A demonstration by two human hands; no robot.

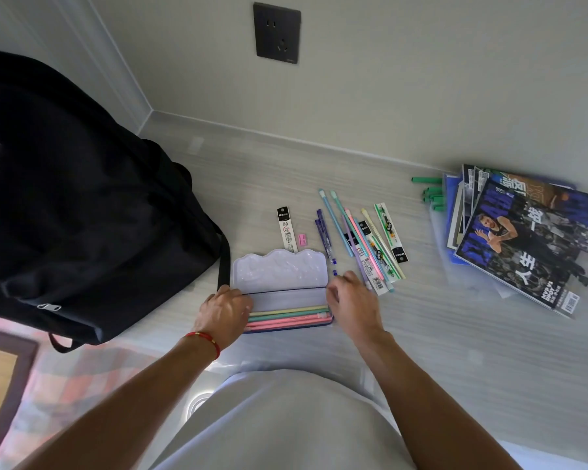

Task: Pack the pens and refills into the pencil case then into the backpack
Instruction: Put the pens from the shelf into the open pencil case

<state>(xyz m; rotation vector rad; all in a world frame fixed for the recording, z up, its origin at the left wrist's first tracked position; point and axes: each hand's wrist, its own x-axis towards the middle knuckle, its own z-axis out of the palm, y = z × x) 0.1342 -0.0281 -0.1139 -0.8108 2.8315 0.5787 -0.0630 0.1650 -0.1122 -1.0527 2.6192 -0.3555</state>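
Pencil case (279,274) open on desk (438,351) beside backpack (82,198). Left hand (223,312) rests on case end; right hand (352,300) loose, empty. Loose pens (360,245) likely light, slick: pinch mid-barrel.

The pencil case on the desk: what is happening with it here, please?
A person is packing stationery. The pencil case lies open, with a few pastel pens already in its tray. The left hand rests on its left end; the right hand is at its right end, blurred, beside the loose pens and refills lying on the desk. The black backpack stands at the left.
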